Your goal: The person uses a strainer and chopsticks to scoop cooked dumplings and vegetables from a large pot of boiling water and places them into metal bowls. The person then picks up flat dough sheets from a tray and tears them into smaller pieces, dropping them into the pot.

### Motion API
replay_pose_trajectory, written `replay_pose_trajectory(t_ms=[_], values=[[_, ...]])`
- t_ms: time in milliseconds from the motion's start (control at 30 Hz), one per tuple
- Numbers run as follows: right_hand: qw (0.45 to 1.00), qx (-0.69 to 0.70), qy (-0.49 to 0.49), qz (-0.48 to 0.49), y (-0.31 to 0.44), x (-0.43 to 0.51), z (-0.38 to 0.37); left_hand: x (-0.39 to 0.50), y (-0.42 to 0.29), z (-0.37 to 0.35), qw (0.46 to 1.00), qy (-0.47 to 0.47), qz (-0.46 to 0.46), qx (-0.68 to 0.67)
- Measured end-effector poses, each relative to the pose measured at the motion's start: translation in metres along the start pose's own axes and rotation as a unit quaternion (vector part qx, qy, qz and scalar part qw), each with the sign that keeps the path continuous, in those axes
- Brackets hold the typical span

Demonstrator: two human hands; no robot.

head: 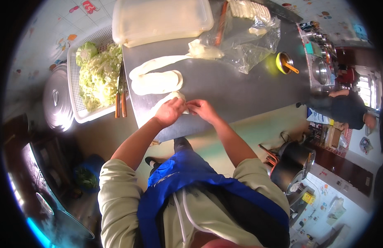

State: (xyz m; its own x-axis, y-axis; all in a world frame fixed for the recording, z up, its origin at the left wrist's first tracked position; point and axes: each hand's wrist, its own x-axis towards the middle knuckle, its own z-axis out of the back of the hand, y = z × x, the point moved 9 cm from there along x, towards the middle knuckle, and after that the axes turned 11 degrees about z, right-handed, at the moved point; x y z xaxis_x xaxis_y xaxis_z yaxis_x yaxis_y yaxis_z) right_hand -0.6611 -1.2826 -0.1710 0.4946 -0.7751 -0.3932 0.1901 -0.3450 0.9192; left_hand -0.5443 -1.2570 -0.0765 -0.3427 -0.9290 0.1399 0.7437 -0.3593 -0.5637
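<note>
Close to the front edge of the grey metal table [241,90], my left hand [171,111] lies over a piece of pale dough [160,104] with its fingers curled around it. My right hand [204,110] meets it at the dough's right end, thumb and index finger pinched together there. The left fingers hide part of the dough. Just beyond my hands rests a smooth, thick flattened dough roll [157,82]. Behind that, a long dough strip [162,63] runs right to a dough lump [205,51] beside clear plastic film [244,52].
A white basket [74,90] of chopped cabbage [100,77] stands left, with wooden-handled knives [120,105] along its side. A plastic tub [162,21], rolling pin [222,23], dough pieces [249,10] and yellow bowl with spoon [281,63] sit farther back. Another person [346,108] stands right.
</note>
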Motion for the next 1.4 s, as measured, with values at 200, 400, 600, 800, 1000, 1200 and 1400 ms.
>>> replay_pose_trajectory(t_ms=[200, 400, 600, 800, 1000, 1200, 1400], values=[[0.999, -0.041, 0.025, 0.006, 0.007, -0.003, -0.009, -0.048, 0.047, -0.028, 0.843, 0.022, 0.440, -0.310], [0.995, 0.077, 0.026, -0.057, 0.002, -0.004, -0.016, -0.044, 0.039, -0.048, 0.788, 0.034, 0.519, -0.329], [0.997, -0.073, 0.021, -0.009, 0.006, -0.003, -0.006, -0.050, 0.046, -0.062, 0.729, 0.023, 0.556, -0.400], [0.995, -0.087, 0.024, 0.051, 0.015, -0.002, -0.008, -0.049, 0.045, -0.060, 0.753, -0.049, 0.523, -0.396], [0.996, 0.024, 0.087, 0.003, 0.001, 0.002, -0.012, -0.043, 0.040, -0.050, 0.828, -0.101, 0.491, -0.251], [0.998, 0.021, -0.051, -0.013, 0.004, 0.000, 0.022, -0.123, 0.066, -0.010, 0.680, -0.200, 0.563, -0.425], [0.859, -0.348, 0.026, 0.374, 0.062, -0.054, -0.093, -0.164, 0.035, 0.036, 0.715, -0.208, 0.558, -0.368]])
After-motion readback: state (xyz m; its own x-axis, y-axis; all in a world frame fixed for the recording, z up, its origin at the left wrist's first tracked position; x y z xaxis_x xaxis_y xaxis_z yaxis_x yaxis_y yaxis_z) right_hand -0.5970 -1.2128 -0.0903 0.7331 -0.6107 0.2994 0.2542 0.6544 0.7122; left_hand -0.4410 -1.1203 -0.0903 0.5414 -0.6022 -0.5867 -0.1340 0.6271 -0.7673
